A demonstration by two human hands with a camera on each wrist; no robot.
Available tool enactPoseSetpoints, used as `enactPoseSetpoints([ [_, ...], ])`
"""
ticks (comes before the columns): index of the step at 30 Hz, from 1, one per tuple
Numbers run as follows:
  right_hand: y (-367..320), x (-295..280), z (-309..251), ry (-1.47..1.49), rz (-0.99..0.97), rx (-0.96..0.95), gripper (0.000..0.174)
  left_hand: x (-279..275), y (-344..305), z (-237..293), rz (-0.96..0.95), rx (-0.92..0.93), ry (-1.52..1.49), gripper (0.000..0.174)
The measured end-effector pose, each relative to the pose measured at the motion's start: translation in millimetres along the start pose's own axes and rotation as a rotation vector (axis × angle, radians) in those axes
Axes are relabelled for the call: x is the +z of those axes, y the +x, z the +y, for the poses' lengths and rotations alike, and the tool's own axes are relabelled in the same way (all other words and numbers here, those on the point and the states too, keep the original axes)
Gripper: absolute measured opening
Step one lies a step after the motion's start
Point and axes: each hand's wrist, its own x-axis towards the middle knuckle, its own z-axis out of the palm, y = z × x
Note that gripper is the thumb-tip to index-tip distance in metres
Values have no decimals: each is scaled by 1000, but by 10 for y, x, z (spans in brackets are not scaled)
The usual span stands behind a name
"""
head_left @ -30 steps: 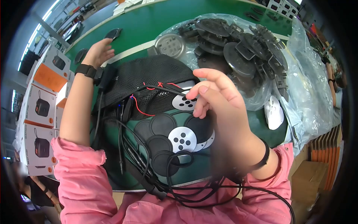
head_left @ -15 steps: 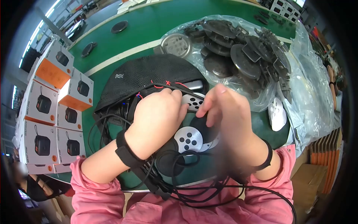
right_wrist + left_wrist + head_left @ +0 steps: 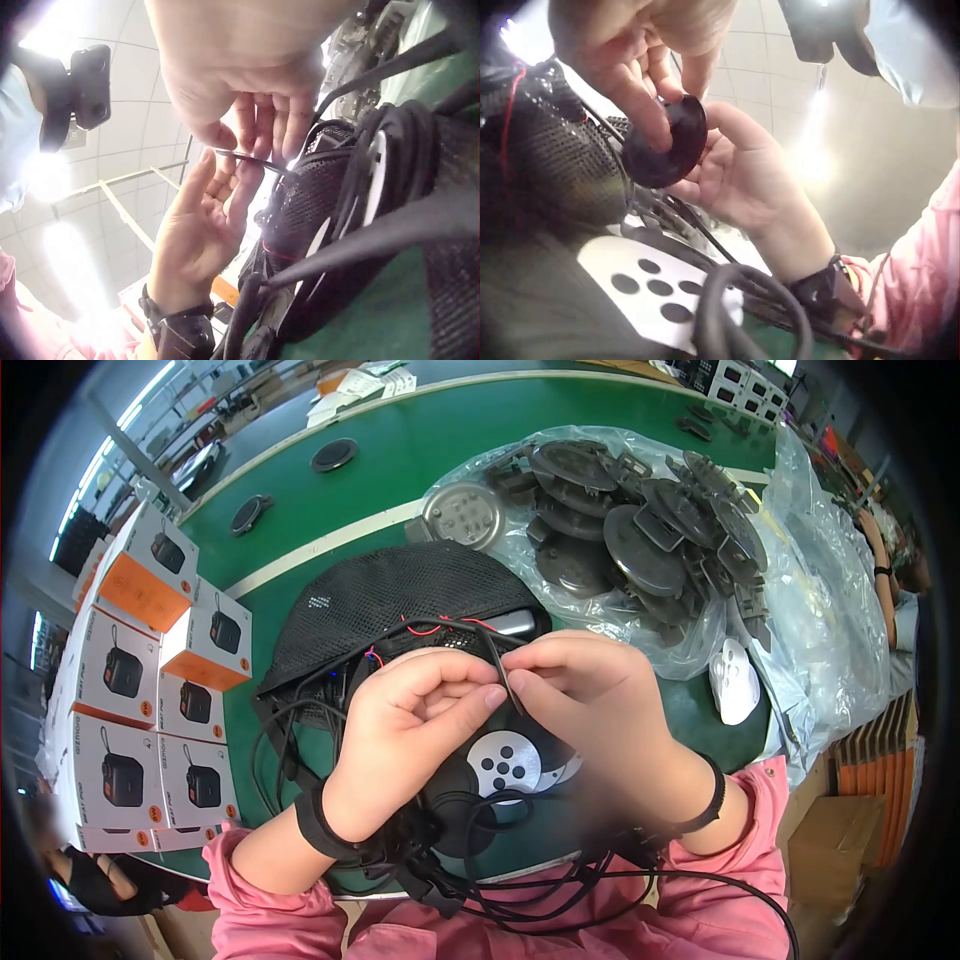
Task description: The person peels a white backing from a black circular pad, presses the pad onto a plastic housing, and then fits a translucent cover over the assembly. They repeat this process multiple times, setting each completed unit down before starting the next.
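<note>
A thin round black disc, edge-on in the head view (image 3: 501,668), is pinched between the fingertips of both hands above the mesh bag's front edge. My left hand (image 3: 405,725) holds its left face, my right hand (image 3: 605,695) its right. The left wrist view shows the disc's dark face (image 3: 686,139) tilted between the hands; in the right wrist view the disc (image 3: 251,160) appears as a thin line. Below lies a white disc (image 3: 488,749) with several dark round spots, beside black discs (image 3: 452,778) partly under cables. A black mesh bag (image 3: 400,585) sits behind the hands.
Boxes (image 3: 118,670) are stacked at the left. Dark round parts (image 3: 645,550) are heaped on clear plastic (image 3: 815,590) at the right, near a white part (image 3: 735,680). Black cables (image 3: 560,915) run along the front edge. Two dark discs (image 3: 334,455) lie farther back.
My left hand has come from the far left of the table to the middle, then drawn close to my right hand. Both now pinch the black disc, and the fingertips meet around it.
</note>
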Motion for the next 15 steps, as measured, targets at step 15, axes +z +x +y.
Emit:
enactPoseSetpoints([
  [15,-14,-11,-78,192,-43,319,13,-68,29,20,-33,516,770,13],
])
